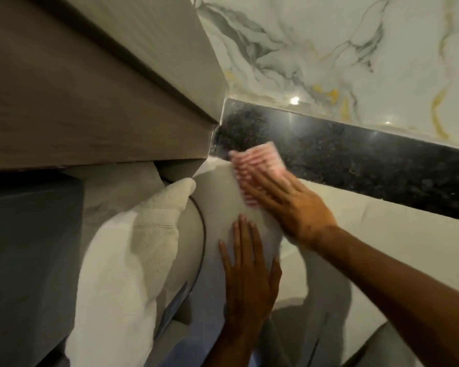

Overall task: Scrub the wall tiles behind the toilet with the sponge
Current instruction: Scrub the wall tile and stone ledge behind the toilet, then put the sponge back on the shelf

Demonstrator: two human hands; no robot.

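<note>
A pink and white ridged sponge [257,161], blurred by motion, lies flat against the wall where the black speckled band [355,154] meets the pale tile [382,234] below it. My right hand [289,205] presses on the sponge with the fingers stretched out flat over it. My left hand [247,276] rests palm down, fingers spread, on the white rounded toilet lid [223,197] just below the sponge. White marble tiles with grey and gold veins [342,49] cover the wall above the black band.
A wood-grain cabinet [90,88] juts out at the upper left, its corner close to the sponge. A white towel [133,255] drapes beside the toilet on the left. A dark grey surface [29,247] fills the lower left.
</note>
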